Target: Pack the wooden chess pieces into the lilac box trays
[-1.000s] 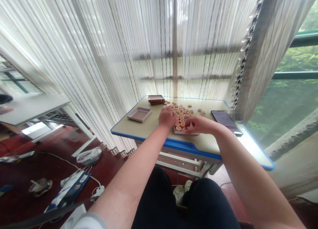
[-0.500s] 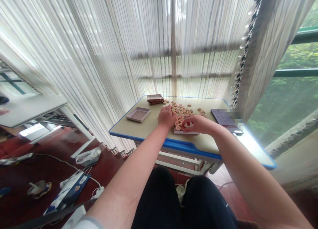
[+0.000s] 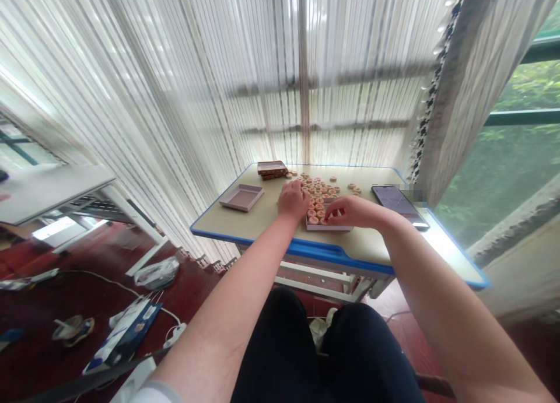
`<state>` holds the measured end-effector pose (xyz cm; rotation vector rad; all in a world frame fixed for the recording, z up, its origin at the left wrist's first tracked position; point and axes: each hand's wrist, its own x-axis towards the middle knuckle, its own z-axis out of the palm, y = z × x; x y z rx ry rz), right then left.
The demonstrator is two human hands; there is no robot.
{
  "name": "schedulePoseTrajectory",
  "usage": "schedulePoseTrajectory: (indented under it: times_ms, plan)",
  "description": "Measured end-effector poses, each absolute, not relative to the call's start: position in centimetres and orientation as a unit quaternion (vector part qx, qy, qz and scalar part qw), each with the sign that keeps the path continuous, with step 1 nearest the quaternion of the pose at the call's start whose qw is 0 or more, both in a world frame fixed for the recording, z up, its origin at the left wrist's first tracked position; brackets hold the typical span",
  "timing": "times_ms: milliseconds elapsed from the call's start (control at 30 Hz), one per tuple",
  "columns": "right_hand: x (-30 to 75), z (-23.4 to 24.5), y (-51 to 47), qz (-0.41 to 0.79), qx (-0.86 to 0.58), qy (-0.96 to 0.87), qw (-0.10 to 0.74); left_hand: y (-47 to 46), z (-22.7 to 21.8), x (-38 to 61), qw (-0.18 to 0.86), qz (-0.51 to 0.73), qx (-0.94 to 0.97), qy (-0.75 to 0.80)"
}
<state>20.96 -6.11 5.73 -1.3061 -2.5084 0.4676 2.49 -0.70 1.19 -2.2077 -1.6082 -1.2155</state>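
Round wooden Chinese chess pieces (image 3: 322,188) with red markings lie in a loose heap on the table. A shallow pale box (image 3: 329,228) at the near side holds rows of these pieces in its left part. My right hand (image 3: 350,211) is over the box, thumb and fingers pinched on a chess piece (image 3: 324,220) in the front row. My left hand (image 3: 294,200) is at the box's left side with its fingers curled beside the heap; its fingertips are partly hidden, and what they hold, if anything, does not show.
An open shallow tray (image 3: 242,198) is on the table's left side, and stacked dark red boxes (image 3: 272,168) stand behind it. A phone (image 3: 399,206) lies at the right. Several loose pieces are scattered toward the back. The blue-edged table (image 3: 262,223) stands before a curtain.
My right hand has lowered its fingers onto the front row; the white gap seen between them earlier is closed. My left hand stays beside the box. The view has shifted slightly.
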Motion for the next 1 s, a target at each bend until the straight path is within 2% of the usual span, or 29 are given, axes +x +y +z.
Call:
schedulePoseTrajectory:
  times_ms: [233, 433, 700, 867, 1000]
  plan:
    - [20.6, 5.9, -6.3, 0.176, -0.437, -0.870, 0.147, -0.7, 1.3, 2.5, 0.065, -0.399, -0.737, -0.541]
    - [21.1, 4.9, -5.1, 0.140, -0.468, -0.844, 0.222, -0.6, 1.2, 2.5, 0.057, -0.403, -0.737, -0.539]
    - [21.1, 4.0, -4.3, 0.146, -0.452, -0.857, 0.202, -0.6, 1.1, 2.4, 0.054, -0.413, -0.734, -0.536]
    - [20.9, 4.0, -4.5, 0.135, -0.472, -0.838, 0.238, -0.4, 1.1, 2.2, 0.065, -0.408, -0.734, -0.539]
    - [19.8, 4.2, -5.0, 0.115, -0.427, -0.855, 0.272, -0.2, 1.1, 2.2, 0.072, -0.421, -0.717, -0.551]
